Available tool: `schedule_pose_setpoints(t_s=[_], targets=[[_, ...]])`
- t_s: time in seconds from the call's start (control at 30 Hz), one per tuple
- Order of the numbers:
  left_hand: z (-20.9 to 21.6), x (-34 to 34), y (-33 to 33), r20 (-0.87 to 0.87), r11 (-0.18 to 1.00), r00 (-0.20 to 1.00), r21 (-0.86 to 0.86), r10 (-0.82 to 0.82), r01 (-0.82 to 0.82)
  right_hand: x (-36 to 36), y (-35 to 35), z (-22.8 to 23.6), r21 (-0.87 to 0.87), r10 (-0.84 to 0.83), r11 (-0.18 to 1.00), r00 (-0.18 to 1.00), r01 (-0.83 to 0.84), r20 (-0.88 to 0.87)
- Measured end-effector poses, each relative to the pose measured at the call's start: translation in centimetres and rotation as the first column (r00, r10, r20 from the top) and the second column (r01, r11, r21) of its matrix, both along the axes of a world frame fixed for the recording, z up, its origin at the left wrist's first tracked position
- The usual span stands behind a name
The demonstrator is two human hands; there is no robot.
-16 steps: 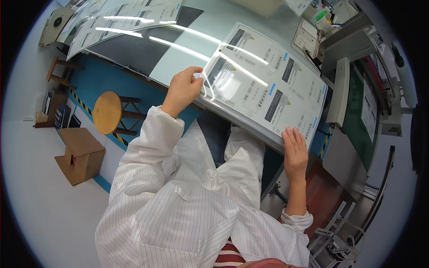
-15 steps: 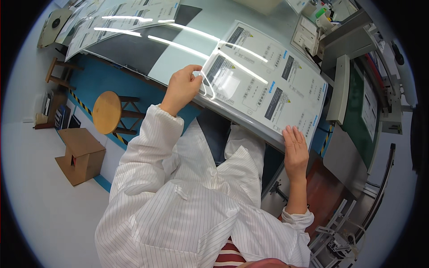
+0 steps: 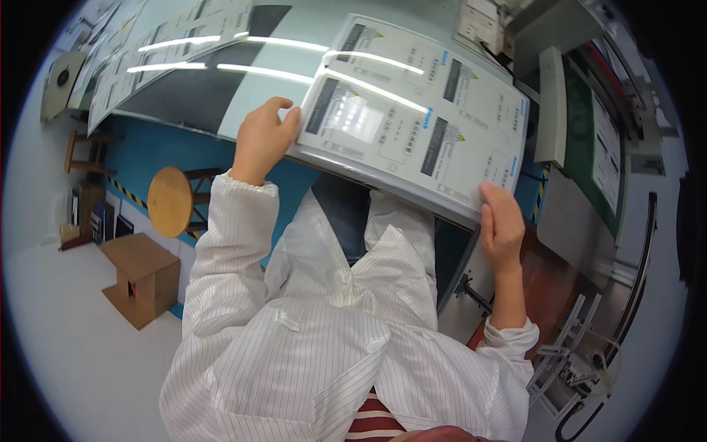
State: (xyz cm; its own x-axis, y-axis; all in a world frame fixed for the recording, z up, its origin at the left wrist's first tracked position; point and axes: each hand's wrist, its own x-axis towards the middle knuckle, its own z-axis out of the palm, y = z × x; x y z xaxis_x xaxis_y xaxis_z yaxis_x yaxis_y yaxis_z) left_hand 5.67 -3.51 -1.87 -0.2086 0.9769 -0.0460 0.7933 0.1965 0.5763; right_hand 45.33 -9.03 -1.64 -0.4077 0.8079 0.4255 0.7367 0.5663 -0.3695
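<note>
A stack of clear plastic sheets, printed with repeated black text panels, yellow triangles and blue marks, lies at the front edge of the table. My left hand is at its left edge, thumb and forefinger apart, the thumb tip close to or touching the side. At the near right corner, my right hand rests with bent fingers against the edge, slightly blurred; its thumb is not clearly seen. Both hands appear to hold nothing. The top sheet lies flat, with bright lamp reflections across it.
More printed sheets lie on the table's far left, over a dark mat. A machine with a green bed stands at right. Round wooden stool and cardboard box are at left; a metal frame is lower right.
My left hand has let go of the top sheet's lifted near left corner, which now lies flat. My right hand has moved from lying on the sheet to its right edge. The view has shifted.
</note>
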Motion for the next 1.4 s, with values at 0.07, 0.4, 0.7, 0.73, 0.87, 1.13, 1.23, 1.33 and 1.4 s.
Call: schedule_pose_setpoints(t_s=[0.07, 0.4, 0.7, 0.73, 0.87, 1.13, 1.23, 1.33, 1.4], targets=[[-0.1, 0.3, 0.7, 0.0, 0.99, 0.999, 0.134, 0.033, -0.033, 2.4, 1.7, 0.1, 0.051, -0.157, 0.986, 0.988, 0.157, -0.015], [-5.7, 1.8, 4.9, 0.168, 0.978, 0.986, 0.206, -0.007, -0.028, 22.6, 7.1, -9.4, 0.16, -0.812, 0.583, 0.566, 0.796, 0.146], [-6.7, 2.0, 4.5, 0.177, 0.967, 0.984, 0.252, -0.001, -0.045, 28.8, 9.5, -9.6, 0.196, -0.947, 0.316, 0.296, 0.928, 0.126], [-6.2, 2.1, 4.5, 0.146, 0.974, 0.989, 0.228, -0.021, -0.013, 29.3, 9.5, -9.7, 0.221, -0.962, 0.265, 0.241, 0.938, 0.131], [-5.9, 1.9, 4.6, 0.081, 0.973, 0.996, 0.229, -0.036, 0.017, 30.6, 10.8, -9.9, 0.204, -0.978, 0.204, 0.189, 0.957, 0.089], [-5.1, 3.0, 4.7, 0.037, 0.974, 0.999, 0.225, -0.02, 0.011, 32.0, 11.3, -9.2, 0.2, -0.983, 0.175, 0.161, 0.964, 0.084], [-5.3, 2.7, 4.8, 0.043, 0.975, 0.999, 0.221, -0.021, 0.011, 32.1, 11.4, -9.0, 0.166, -0.984, 0.155, 0.138, 0.974, 0.109], [-5.3, 2.7, 4.7, 0.01, 0.978, 0.999, 0.207, -0.043, 0.04, 31.6, 11.0, -8.9, 0.142, -0.986, 0.091, 0.068, 0.986, 0.153], [-5.8, 2.3, 4.8, 0.011, 0.973, 0.999, 0.227, -0.036, 0.033, 31.2, 10.8, -8.5, 0.054, -0.98, 0.075, 0.064, 0.996, 0.186]])
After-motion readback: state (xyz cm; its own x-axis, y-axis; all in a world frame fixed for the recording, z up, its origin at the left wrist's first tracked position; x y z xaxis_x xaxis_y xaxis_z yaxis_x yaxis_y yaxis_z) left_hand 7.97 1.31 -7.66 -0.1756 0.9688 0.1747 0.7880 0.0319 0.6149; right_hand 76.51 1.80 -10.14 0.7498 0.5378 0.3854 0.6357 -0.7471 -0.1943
